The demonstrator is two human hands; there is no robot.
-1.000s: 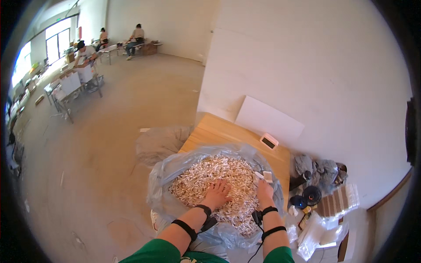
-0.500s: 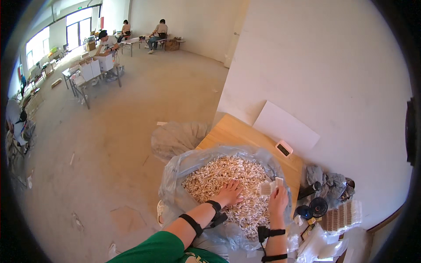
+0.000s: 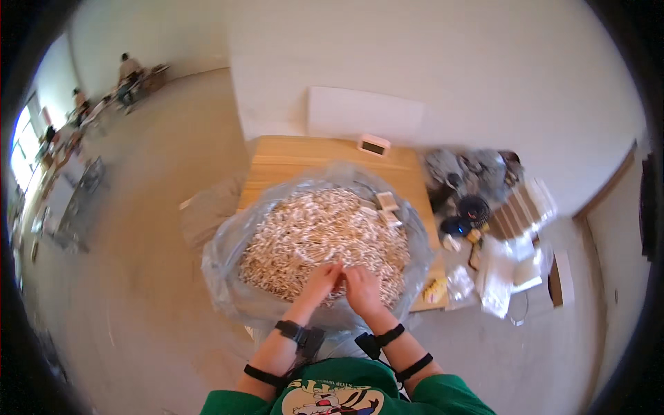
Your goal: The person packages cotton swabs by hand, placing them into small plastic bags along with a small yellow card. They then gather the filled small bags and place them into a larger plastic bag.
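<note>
A large heap of cotton swabs [image 3: 304, 228] fills an open clear plastic bag [image 3: 225, 259] on a wooden table [image 3: 277, 155]. Over the near edge of the heap, my left hand [image 3: 322, 280] and my right hand [image 3: 362, 287] meet, fingertips curled inward and close together. Whatever lies between the fingers is hidden and too small to name. Toward the right side of the heap rest two small pale boxes: one plastic box [image 3: 387, 201] lies farther back, and a second box [image 3: 389, 219] just nearer. Neither hand touches them.
A small white digital clock [image 3: 373, 145] stands at the table's back, before a white board [image 3: 363, 112] against the wall. Right of the table are a black fan [image 3: 474, 209], grey bags [image 3: 477, 169], stacked packs [image 3: 522, 207] and clear plastic bags [image 3: 501, 273]. People sit far left.
My view has swung right toward the table. My right hand has let go of the small clear box, and my left has left the heap's middle; both are now together at the near edge.
</note>
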